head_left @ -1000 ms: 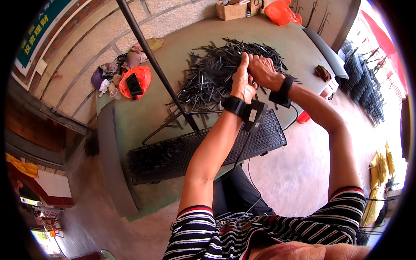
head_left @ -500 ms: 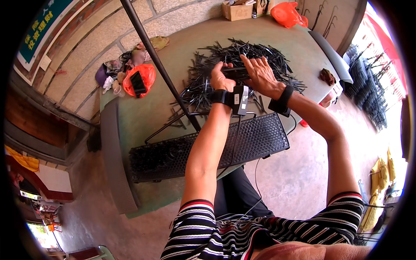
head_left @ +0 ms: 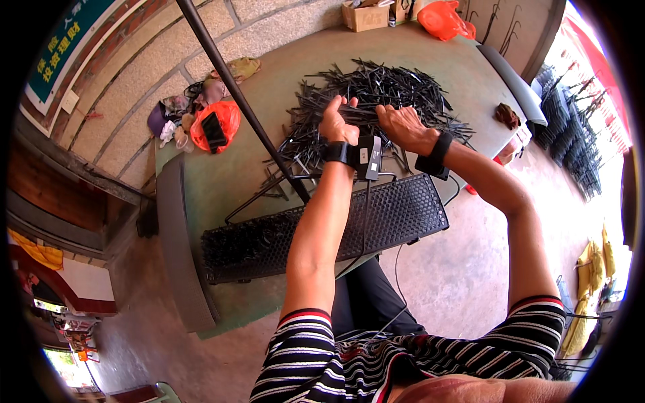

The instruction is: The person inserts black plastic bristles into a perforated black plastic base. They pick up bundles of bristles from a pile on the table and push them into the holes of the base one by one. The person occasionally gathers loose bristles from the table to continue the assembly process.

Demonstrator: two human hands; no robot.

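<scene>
A loose heap of thin black plastic strips (head_left: 396,84) lies across the green table. Over its near side, my left hand (head_left: 338,122) and my right hand (head_left: 404,127) are closed around opposite ends of a small bundle of black strips (head_left: 365,114). The bundle lies roughly level between them, partly hidden by my fingers. Between my forearms and body stands a long black perforated rack (head_left: 396,209). Many strips are packed upright in its left end (head_left: 252,245), and bare holes show toward the right.
A dark metal pole (head_left: 235,87) slants up left of my hands. An orange bag with a phone (head_left: 213,131) lies on the table's left. A cardboard box (head_left: 367,16) and a red plastic bag (head_left: 443,21) sit at the back. A thin cable (head_left: 366,215) hangs from my left wrist.
My right hand has gone from spread fingers to a closed grip on the bundle's right end. The left hand has shifted slightly and still grips the other end.
</scene>
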